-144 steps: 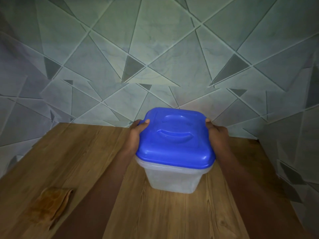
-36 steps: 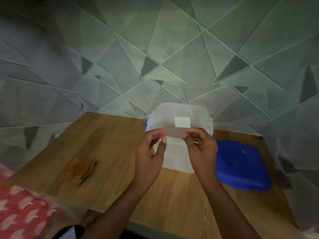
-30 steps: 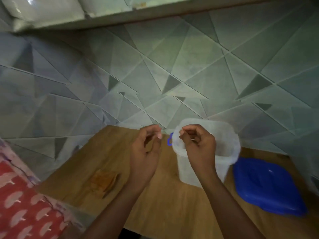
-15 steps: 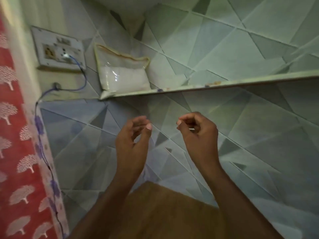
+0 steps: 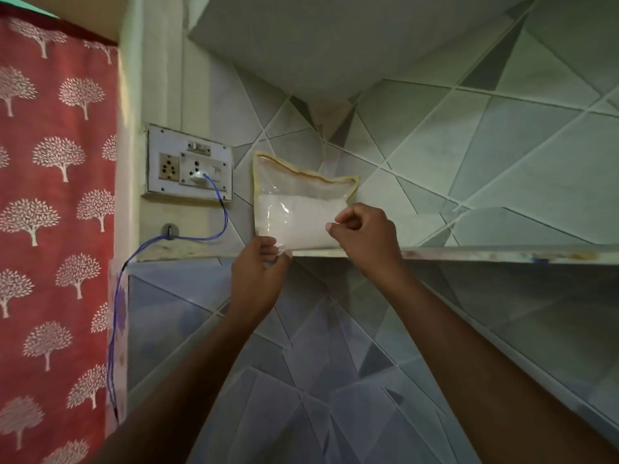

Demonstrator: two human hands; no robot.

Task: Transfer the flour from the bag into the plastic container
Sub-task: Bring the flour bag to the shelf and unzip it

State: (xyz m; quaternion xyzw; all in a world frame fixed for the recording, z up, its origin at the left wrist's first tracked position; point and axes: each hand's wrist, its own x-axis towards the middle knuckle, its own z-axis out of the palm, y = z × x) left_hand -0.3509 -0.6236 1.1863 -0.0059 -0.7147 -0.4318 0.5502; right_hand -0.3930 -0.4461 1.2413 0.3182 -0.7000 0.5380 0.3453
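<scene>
The clear flour bag [image 5: 299,209] stands upright on the shelf [image 5: 469,253], its yellow-trimmed top edge up and its long side running along the ledge, against the tiled wall. The left hand [image 5: 259,272] pinches its lower left corner; the right hand [image 5: 363,236], fingers curled, meets its right edge, though I cannot tell whether it grips.

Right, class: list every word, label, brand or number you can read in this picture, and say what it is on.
None can be read.
Flour bag: clear plastic, no print visible.
Socket board: no legible markings.
Curtain: tree pattern only, no text.
</scene>
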